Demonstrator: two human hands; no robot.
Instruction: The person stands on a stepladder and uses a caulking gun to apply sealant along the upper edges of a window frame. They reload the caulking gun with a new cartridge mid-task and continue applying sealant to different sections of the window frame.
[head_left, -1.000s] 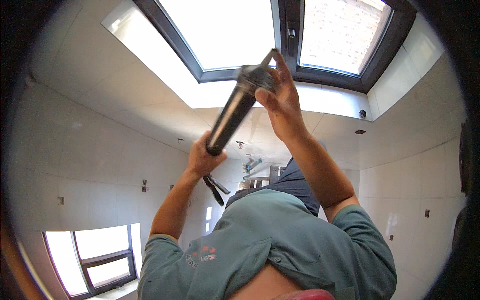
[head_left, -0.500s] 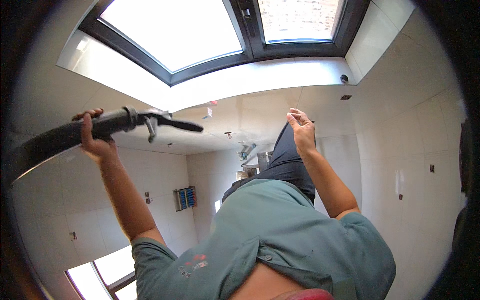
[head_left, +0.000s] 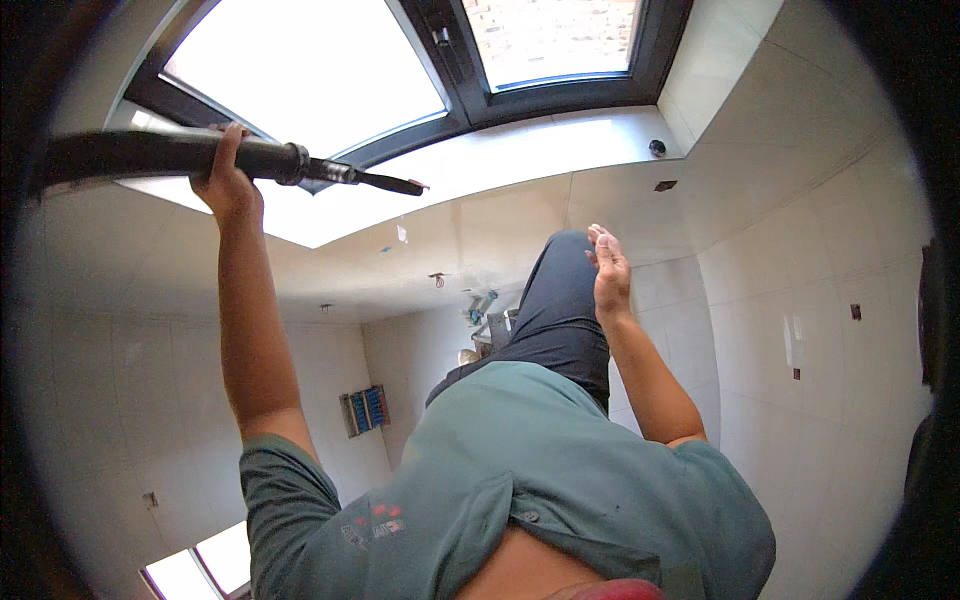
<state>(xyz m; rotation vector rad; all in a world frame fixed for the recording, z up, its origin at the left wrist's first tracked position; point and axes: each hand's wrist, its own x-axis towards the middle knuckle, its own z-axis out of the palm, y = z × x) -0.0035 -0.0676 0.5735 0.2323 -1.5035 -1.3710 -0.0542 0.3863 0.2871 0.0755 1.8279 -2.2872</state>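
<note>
My left hand (head_left: 230, 185) is raised at the upper left, its fingers wrapped round a long black tubular tool (head_left: 110, 160) shaped like a caulking gun. A collar, a metal part and a slim dark handle stick out from the tool's right end, in front of the window sill. The tool's left part runs off into the dark rim of the picture. My right hand (head_left: 610, 275) is held beside my bent knee (head_left: 565, 265). Its fingers are stretched out and nothing shows in them.
A dark-framed window (head_left: 470, 90) with a pale sill (head_left: 590, 140) is set in the tiled wall ahead. Cut-outs with wires (head_left: 437, 279) and a small box with blue parts (head_left: 366, 410) are in the walls. Several objects (head_left: 485, 325) sit beyond my leg.
My left hand has lifted the tubular tool upward and a little right, up to the window. The fingers of my right hand have gone from bent together to stretched out. The view has shifted slightly.
</note>
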